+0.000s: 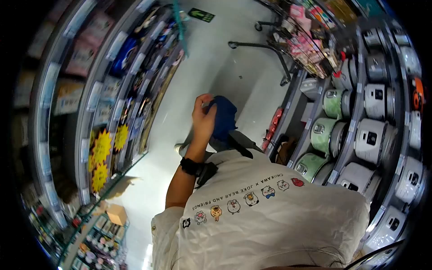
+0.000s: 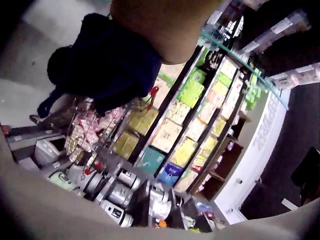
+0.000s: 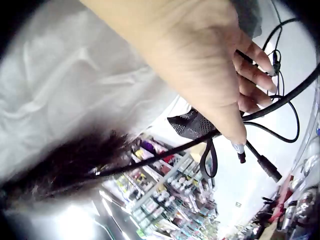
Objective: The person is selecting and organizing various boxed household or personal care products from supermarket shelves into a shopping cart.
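Note:
Dark blue fabric point(image 1: 225, 118) is gripped by my left hand point(image 1: 204, 117), its fingers bent over the upper edge. The left wrist view has the bunched cloth point(image 2: 107, 62) beside the skin of the hand point(image 2: 160, 25), whose fingers are hidden. My right hand point(image 3: 200, 65) shows only in the right wrist view, with fingers point(image 3: 255, 75) slightly bent and spread. Around it are a thick black cable point(image 3: 295, 92), thinner cords, a connector point(image 3: 269, 167) and a black mesh piece point(image 3: 190, 125); no grip on them is visible.
Stocked shelves point(image 1: 92, 94) line the left of the aisle, and boxed rice cookers point(image 1: 370, 139) fill the right-hand shelves. A wheeled rack point(image 1: 265, 46) with pink packages point(image 1: 303, 38) stands ahead. Pale floor point(image 1: 211, 67) runs between them, bearing a green sign point(image 1: 201, 15).

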`<state>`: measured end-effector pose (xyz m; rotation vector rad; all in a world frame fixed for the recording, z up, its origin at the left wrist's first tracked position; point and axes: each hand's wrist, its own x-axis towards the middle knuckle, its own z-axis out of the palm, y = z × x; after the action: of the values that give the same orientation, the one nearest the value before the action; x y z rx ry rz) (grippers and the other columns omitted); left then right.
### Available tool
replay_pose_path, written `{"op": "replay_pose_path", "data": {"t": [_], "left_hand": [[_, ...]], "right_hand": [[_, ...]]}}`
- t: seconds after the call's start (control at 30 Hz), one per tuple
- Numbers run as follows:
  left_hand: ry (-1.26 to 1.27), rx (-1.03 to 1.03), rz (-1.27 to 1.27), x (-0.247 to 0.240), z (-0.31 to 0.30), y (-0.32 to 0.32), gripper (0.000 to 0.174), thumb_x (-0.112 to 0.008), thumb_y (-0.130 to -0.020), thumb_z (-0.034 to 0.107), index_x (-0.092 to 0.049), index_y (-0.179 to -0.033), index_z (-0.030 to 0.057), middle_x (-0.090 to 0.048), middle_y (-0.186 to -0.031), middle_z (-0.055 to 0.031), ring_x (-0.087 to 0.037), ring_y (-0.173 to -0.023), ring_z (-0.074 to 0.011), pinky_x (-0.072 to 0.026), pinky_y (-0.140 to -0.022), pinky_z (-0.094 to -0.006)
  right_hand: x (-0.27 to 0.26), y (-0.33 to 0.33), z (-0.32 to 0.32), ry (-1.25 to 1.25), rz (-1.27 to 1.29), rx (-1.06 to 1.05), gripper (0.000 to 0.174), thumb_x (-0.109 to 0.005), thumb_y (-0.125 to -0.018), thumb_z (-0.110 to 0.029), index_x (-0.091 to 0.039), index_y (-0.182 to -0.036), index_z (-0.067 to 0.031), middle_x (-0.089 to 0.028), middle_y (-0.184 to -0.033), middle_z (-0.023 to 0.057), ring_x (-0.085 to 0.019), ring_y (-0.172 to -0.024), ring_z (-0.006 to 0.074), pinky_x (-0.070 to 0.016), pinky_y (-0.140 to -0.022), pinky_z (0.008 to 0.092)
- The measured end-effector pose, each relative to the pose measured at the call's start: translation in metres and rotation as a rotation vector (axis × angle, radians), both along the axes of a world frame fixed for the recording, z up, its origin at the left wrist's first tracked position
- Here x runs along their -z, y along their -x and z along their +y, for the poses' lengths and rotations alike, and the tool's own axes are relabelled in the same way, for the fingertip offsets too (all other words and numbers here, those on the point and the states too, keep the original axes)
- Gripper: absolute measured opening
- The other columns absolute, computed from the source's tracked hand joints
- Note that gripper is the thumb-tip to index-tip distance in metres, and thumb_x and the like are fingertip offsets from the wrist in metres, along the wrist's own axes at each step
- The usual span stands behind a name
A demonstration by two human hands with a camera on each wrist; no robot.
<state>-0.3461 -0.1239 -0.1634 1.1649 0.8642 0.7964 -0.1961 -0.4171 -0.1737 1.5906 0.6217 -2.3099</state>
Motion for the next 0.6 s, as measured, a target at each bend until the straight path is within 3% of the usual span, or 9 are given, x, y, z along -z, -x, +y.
{"op": "replay_pose_path", "data": {"t": [0.3, 0.37, 0.4, 0.6], "left_hand": [[-0.053, 0.279, -0.055, 0.001, 0.007, -0.123, 0.032, -0.052, -0.077, -0.005, -0.052, -0.108, 0.0034, -0.054, -0.099, -0.0062, -0.052, -0.092, -0.0143, -0.0431, -0.079, -0.0255], [0.112, 0.324, -0.030, 0.007, 0.016, -0.137, 0.033, -0.052, -0.077, -0.004, -0.051, -0.109, 0.0040, -0.054, -0.099, -0.0065, -0.052, -0.093, -0.0153, -0.0429, -0.080, -0.0261], [0.037, 0.341, 0.010, 0.010, 0.023, -0.145, 0.033, -0.052, -0.078, -0.002, -0.051, -0.111, 0.0047, -0.055, -0.099, -0.0072, -0.052, -0.093, -0.0156, -0.0420, -0.082, -0.0268], [0.270, 0.315, -0.049, 0.017, 0.080, -0.190, 0.032, -0.051, -0.081, 0.002, -0.050, -0.113, 0.0042, -0.054, -0.100, -0.0092, -0.051, -0.092, -0.0164, -0.0419, -0.084, -0.0281]], "right_hand": [[-0.003, -0.019, -0.040, 0.031, 0.057, 0.428, 0.026, -0.059, -0.077, -0.019, -0.061, -0.097, -0.0013, -0.063, -0.093, 0.0164, -0.058, -0.091, 0.0299, -0.0456, -0.080, 0.0404], [-0.005, -0.018, -0.043, 0.048, 0.065, 0.527, 0.026, -0.059, -0.078, -0.019, -0.060, -0.098, -0.0012, -0.063, -0.093, 0.0162, -0.058, -0.091, 0.0298, -0.0456, -0.080, 0.0403], [-0.006, -0.016, -0.043, 0.057, 0.065, 0.568, 0.026, -0.059, -0.078, -0.019, -0.060, -0.098, -0.0012, -0.063, -0.093, 0.0162, -0.058, -0.091, 0.0297, -0.0456, -0.080, 0.0403], [-0.014, -0.003, -0.029, 0.107, 0.076, 0.812, 0.026, -0.058, -0.079, -0.018, -0.060, -0.099, -0.0009, -0.063, -0.094, 0.0158, -0.058, -0.091, 0.0292, -0.0458, -0.080, 0.0400]]}}
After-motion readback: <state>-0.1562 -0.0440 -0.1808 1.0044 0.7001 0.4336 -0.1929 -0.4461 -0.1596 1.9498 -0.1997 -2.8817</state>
